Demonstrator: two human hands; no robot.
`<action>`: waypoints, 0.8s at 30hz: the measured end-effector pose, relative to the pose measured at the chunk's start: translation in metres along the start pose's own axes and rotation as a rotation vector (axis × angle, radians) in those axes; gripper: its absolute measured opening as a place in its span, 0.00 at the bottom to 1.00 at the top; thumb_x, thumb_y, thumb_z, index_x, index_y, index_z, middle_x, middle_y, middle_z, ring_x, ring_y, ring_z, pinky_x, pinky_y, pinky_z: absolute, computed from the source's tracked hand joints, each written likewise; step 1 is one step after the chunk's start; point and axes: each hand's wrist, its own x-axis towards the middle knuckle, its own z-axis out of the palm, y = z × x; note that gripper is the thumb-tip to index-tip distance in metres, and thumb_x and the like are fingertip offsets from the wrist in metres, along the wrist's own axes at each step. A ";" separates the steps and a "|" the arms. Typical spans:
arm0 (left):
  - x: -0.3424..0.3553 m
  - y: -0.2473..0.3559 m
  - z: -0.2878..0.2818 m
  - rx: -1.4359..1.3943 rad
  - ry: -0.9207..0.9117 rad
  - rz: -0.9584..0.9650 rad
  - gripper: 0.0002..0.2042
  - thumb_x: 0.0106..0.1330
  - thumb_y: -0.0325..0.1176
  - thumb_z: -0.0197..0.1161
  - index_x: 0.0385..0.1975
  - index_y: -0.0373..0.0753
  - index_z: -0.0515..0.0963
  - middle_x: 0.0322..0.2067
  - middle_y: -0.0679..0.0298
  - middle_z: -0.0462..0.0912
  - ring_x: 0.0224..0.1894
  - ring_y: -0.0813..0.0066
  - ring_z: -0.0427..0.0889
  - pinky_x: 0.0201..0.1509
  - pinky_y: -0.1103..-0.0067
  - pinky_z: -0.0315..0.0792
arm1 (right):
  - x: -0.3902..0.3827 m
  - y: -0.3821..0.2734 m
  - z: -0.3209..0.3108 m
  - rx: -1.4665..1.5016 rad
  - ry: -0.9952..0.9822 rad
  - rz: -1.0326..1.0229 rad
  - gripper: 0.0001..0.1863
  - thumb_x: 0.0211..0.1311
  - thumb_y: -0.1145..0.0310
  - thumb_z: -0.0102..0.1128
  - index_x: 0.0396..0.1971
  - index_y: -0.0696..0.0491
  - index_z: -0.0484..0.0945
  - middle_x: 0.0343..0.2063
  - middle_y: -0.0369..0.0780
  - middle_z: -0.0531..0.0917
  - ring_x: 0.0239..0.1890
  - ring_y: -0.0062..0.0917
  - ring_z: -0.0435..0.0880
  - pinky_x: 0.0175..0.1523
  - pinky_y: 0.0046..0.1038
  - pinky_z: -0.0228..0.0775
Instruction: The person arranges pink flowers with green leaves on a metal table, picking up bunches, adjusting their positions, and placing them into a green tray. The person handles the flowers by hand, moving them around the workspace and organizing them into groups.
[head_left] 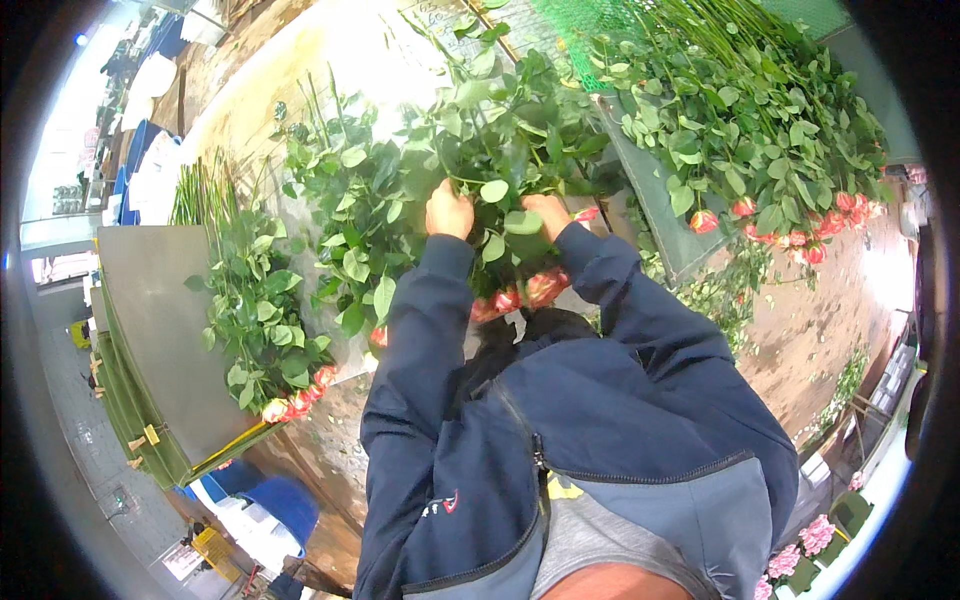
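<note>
My left hand (448, 212) is closed on a leafy bunch of roses (515, 140), its fingertips partly hidden by leaves. My right hand (545, 215) grips the same bunch a little to the right, fingers curled into the foliage. Pink-red rose heads (540, 287) hang at the bunch's lower end, between my forearms. Beside my left hand lies more rose foliage (350, 200), with a rose head showing low by my sleeve.
A smaller rose pile (255, 320) lies left, beside a grey board (155, 320). A large pile (760, 130) lies upper right on a dark board (660, 230). Blue bins (270, 505) stand below left; pink flowers (815, 535) stand lower right. Leaf litter is scattered around.
</note>
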 end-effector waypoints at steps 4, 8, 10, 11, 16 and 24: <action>0.010 -0.013 -0.005 0.030 0.069 0.096 0.15 0.53 0.33 0.59 0.41 0.36 0.73 0.34 0.47 0.78 0.40 0.48 0.76 0.42 0.64 0.70 | 0.001 -0.003 0.000 -0.105 -0.068 -0.244 0.11 0.54 0.68 0.55 0.34 0.58 0.76 0.27 0.43 0.81 0.29 0.33 0.80 0.35 0.31 0.70; 0.014 -0.031 -0.005 -0.084 0.045 0.070 0.14 0.48 0.23 0.62 0.38 0.33 0.75 0.32 0.53 0.81 0.35 0.63 0.80 0.40 0.75 0.71 | -0.009 -0.062 -0.031 -0.299 -0.079 -0.168 0.15 0.51 0.64 0.57 0.39 0.54 0.75 0.29 0.47 0.80 0.31 0.39 0.79 0.36 0.34 0.71; 0.031 -0.084 0.013 -0.373 0.019 0.093 0.15 0.50 0.18 0.58 0.41 0.32 0.74 0.35 0.61 0.81 0.36 0.74 0.77 0.43 0.79 0.69 | -0.011 -0.136 -0.060 -0.558 0.017 -0.125 0.17 0.50 0.61 0.58 0.39 0.54 0.75 0.26 0.45 0.81 0.30 0.38 0.80 0.36 0.34 0.71; 0.035 -0.082 0.014 -0.501 -0.042 0.074 0.16 0.52 0.15 0.54 0.42 0.31 0.73 0.36 0.64 0.79 0.38 0.77 0.74 0.46 0.81 0.68 | -0.005 -0.138 -0.073 -0.537 0.077 -0.062 0.20 0.50 0.59 0.59 0.41 0.53 0.73 0.29 0.45 0.80 0.33 0.38 0.79 0.38 0.36 0.70; 0.030 -0.060 -0.001 -0.808 -0.133 -0.011 0.11 0.57 0.16 0.50 0.39 0.32 0.73 0.34 0.63 0.79 0.33 0.78 0.75 0.37 0.81 0.71 | 0.010 -0.101 -0.071 -0.925 -0.020 0.075 0.26 0.49 0.61 0.59 0.48 0.51 0.63 0.39 0.44 0.76 0.42 0.37 0.76 0.44 0.38 0.70; 0.030 -0.076 0.047 -0.558 -0.087 0.103 0.17 0.56 0.24 0.52 0.48 0.36 0.72 0.36 0.51 0.80 0.39 0.66 0.79 0.44 0.76 0.69 | -0.048 -0.073 -0.034 -0.426 -0.056 -0.073 0.25 0.44 0.71 0.59 0.48 0.53 0.69 0.34 0.47 0.79 0.37 0.41 0.78 0.42 0.34 0.70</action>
